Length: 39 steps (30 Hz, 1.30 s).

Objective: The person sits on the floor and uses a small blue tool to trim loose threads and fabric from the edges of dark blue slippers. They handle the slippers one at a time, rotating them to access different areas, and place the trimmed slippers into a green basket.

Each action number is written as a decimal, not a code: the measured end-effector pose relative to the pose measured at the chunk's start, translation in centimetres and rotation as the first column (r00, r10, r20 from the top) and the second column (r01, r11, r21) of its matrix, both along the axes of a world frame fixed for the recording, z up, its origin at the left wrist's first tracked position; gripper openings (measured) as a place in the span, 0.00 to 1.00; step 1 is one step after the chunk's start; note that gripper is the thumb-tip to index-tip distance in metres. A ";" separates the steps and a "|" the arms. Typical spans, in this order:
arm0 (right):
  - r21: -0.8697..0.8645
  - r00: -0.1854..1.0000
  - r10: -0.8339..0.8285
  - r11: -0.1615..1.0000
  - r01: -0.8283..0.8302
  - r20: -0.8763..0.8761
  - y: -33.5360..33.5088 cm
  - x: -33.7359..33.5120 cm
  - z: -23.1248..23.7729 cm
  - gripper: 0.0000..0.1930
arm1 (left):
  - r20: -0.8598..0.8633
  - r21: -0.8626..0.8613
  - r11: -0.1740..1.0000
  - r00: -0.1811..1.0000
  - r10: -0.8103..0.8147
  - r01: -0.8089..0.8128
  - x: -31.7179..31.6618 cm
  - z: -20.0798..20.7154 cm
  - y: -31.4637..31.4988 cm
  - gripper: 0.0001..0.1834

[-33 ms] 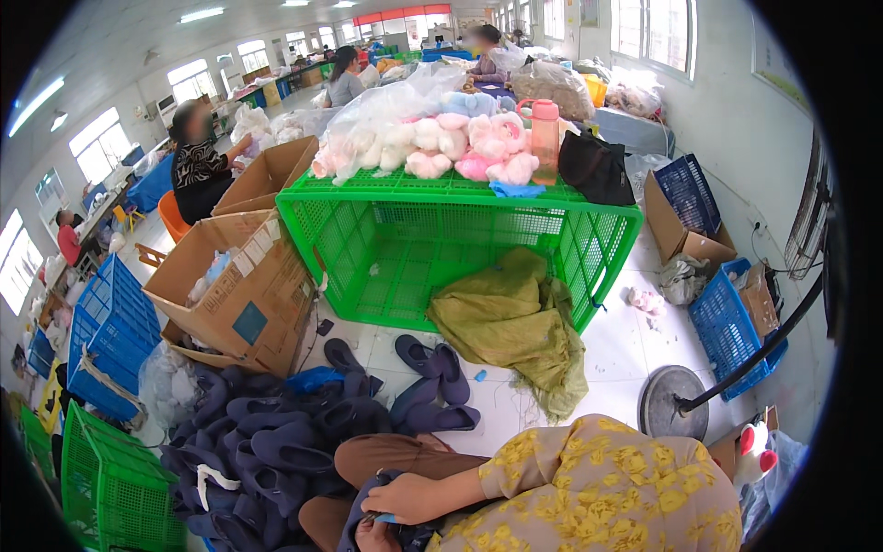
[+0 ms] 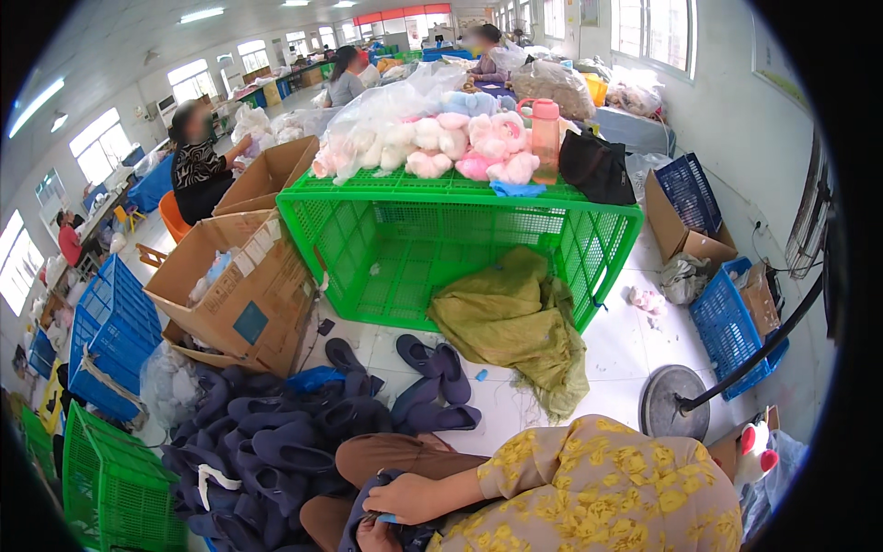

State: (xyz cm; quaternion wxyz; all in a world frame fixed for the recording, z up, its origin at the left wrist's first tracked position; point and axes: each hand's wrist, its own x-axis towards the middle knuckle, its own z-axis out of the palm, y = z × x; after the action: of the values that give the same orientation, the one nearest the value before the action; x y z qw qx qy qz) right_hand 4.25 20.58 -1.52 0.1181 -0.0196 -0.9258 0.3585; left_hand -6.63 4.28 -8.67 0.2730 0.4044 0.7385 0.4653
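A dark navy slip-on shoe [image 2: 357, 515] rests in my lap, partly hidden by my hands and the lower edge. Closed over its near part is my right hand [image 2: 405, 498], with the bare forearm reaching in from a yellow-flowered sleeve. Just below it, my left hand [image 2: 375, 535] has its fingers bent against the same shoe and is partly covered. Between the hands shows a small light-blue piece [image 2: 386, 518]; its kind is too small to tell. Beside my knees lies a large heap of similar navy shoes [image 2: 285, 442], and a few more shoes [image 2: 432, 391] lie on the white floor.
Ahead, a green plastic crate [image 2: 460, 193] on its side bears plush toys [image 2: 441, 138], a pink bottle [image 2: 544, 143] and a black bag [image 2: 596, 167]. An olive sack [image 2: 510, 304] spills from it. Cardboard boxes [image 2: 248, 294] stand left; a round stand base [image 2: 674, 403] is right. Other people sit farther off.
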 end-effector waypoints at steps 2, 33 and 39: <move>-0.018 0.999 0.001 1.000 -0.001 0.042 0.0 -0.3 0.2 0.16 | 0.084 -0.031 0.999 0.996 0.026 -0.024 -0.4 -0.9 -0.4 0.17; 0.412 0.923 0.288 0.896 -0.165 -0.255 2.3 -1.0 -1.4 0.11 | 0.419 0.006 0.990 0.899 0.127 -0.143 0.6 -0.6 0.1 0.09; 0.398 0.895 0.290 0.906 -0.143 -0.339 0.8 -1.0 -0.9 0.10 | 0.387 0.101 0.973 0.909 0.154 -0.208 0.1 -6.2 -1.7 0.09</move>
State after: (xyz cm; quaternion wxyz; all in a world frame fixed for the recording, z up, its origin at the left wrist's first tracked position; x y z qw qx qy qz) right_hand 3.28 21.35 -2.40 0.2604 0.1795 -0.9297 0.1888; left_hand -6.54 2.55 -14.84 0.3363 0.2553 0.6721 0.6083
